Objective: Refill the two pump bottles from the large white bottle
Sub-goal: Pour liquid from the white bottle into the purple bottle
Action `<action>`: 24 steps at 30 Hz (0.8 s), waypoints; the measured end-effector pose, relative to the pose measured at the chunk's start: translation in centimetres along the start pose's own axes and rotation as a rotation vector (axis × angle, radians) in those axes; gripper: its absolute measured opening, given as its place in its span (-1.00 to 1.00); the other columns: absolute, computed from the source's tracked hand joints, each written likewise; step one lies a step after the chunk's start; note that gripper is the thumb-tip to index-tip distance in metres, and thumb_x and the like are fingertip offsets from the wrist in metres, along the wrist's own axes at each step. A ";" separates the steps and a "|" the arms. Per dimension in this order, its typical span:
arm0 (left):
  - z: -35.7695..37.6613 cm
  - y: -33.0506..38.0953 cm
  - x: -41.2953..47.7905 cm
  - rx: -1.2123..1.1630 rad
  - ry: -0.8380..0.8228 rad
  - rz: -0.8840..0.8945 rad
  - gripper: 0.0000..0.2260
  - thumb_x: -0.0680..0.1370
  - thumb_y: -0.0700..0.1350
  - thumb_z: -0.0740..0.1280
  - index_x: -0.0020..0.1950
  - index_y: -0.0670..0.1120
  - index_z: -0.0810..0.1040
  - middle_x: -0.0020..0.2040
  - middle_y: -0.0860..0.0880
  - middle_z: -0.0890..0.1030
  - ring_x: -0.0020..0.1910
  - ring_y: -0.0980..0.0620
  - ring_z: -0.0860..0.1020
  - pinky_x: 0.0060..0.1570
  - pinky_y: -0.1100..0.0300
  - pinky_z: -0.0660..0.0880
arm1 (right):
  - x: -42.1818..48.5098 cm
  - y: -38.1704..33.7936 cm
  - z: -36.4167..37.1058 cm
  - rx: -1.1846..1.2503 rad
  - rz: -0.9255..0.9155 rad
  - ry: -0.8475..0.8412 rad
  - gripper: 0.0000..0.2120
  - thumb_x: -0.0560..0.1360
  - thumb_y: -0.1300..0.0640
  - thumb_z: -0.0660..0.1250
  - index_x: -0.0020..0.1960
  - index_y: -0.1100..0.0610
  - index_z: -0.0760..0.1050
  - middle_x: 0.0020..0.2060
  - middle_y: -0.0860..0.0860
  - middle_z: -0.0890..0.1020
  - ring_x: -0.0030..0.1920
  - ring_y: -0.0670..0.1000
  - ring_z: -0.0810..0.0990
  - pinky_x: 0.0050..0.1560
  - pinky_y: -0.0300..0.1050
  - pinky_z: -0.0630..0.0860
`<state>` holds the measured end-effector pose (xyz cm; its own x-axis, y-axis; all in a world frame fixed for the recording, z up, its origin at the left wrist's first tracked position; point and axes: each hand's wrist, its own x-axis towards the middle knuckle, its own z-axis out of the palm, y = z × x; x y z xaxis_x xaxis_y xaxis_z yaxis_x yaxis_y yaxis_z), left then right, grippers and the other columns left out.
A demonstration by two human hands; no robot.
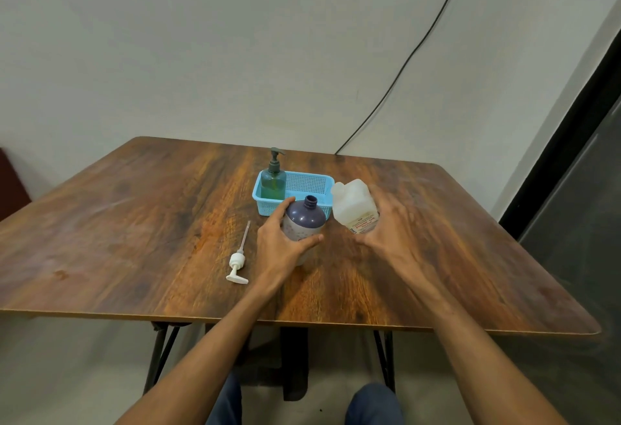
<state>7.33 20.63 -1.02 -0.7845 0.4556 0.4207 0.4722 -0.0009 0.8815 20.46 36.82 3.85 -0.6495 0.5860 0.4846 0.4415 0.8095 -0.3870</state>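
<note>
The left grip holds the upright, open-necked purple plastic bottle. Just right of it, the right grip wraps the large white plastic bottle, its spout leaning toward that neck.

Left grip and right grip curl, outstretched.

Plain pale wall behind, crossed by a thin black cable slanting down toward the far edge of a wood-grain table on black legs. Grey floor below. Dark panel at right.
</note>
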 end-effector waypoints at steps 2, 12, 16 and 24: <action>0.0 0.3 0.2 0.014 -0.005 0.001 -0.18 0.28 0.02 0.67 0.48 -0.04 0.43 0.36 0.02 0.55 0.27 0.15 0.50 0.28 0.19 0.51 | 0.3 -0.3 -0.5 -0.066 -0.021 -0.015 -0.11 0.23 -0.11 0.64 0.46 -0.04 0.33 0.22 0.03 0.59 0.14 0.09 0.60 0.05 0.09 0.64; 0.0 0.9 0.6 0.085 -0.032 0.020 -0.15 0.22 0.06 0.69 0.45 -0.04 0.46 0.31 -0.02 0.58 0.23 0.05 0.56 0.22 -0.05 0.59 | 0.9 -1.3 -3.0 -0.253 -0.038 -0.202 -0.15 0.38 0.01 0.54 0.56 -0.02 0.22 0.37 0.08 0.44 0.29 0.17 0.48 0.21 0.07 0.50; -0.1 0.9 0.7 0.099 -0.042 0.007 -0.13 0.21 0.05 0.69 0.46 -0.05 0.46 0.32 -0.03 0.58 0.24 0.03 0.55 0.23 -0.06 0.58 | 1.0 -1.7 -3.7 -0.317 -0.076 -0.210 -0.20 0.42 0.08 0.49 0.57 0.01 0.21 0.37 0.12 0.43 0.29 0.19 0.48 0.22 0.08 0.49; -0.1 0.8 0.5 0.128 -0.056 0.005 -0.14 0.21 0.07 0.69 0.46 0.00 0.46 0.33 -0.02 0.57 0.26 0.01 0.54 0.26 -0.12 0.56 | 1.2 -2.4 -5.4 -0.414 -0.109 -0.276 -0.21 0.48 0.08 0.44 0.61 0.03 0.14 0.43 0.15 0.36 0.37 0.22 0.41 0.31 0.10 0.40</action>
<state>7.23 20.76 -0.07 -0.7596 0.5053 0.4095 0.5268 0.1087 0.8430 21.92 35.83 9.59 -0.8203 0.5106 0.2575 0.5339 0.8452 0.0250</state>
